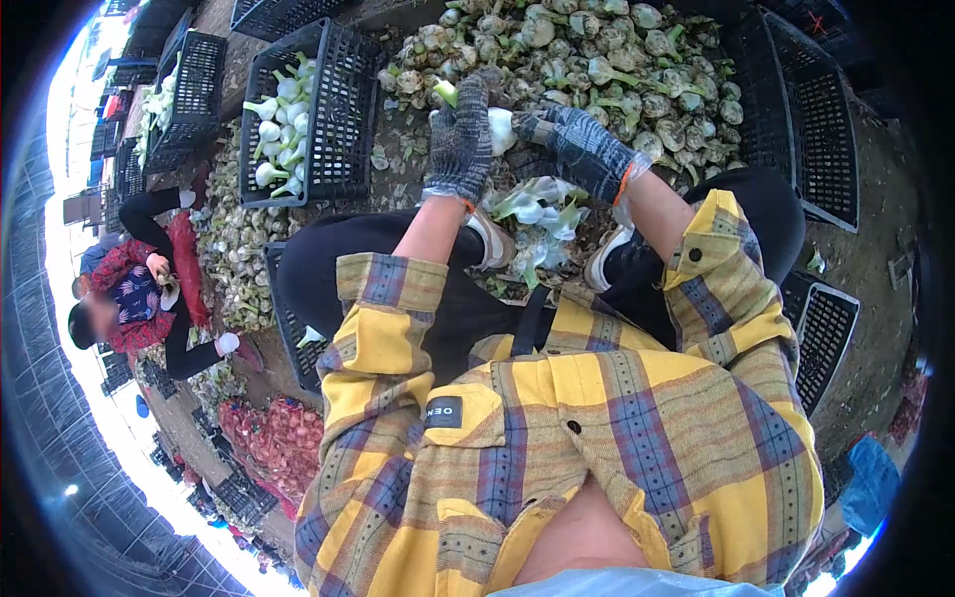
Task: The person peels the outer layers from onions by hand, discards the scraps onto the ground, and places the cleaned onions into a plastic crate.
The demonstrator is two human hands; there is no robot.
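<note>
My left hand (461, 139), in a grey knitted glove under clear plastic, is wrapped round a white garlic bulb (501, 130). A cut green stem (446, 94) pokes out on the far side of its fingers. My right hand (579, 149), gloved the same way, is closed at the bulb's other side; whatever it grips is hidden. Ahead of both hands lies a heap of untrimmed garlic (607, 75) with soil on the bulbs. Pale peeled skins and leaf scraps (540, 214) lie between my shoes, below the hands.
A black crate (316, 149) of clean white garlic stands at left, with another black crate (811, 129) at right. A seated person (139, 289) works further left beside more garlic (239, 249). Red net sacks (271, 438) lie behind; a blue bag (869, 485) is at lower right.
</note>
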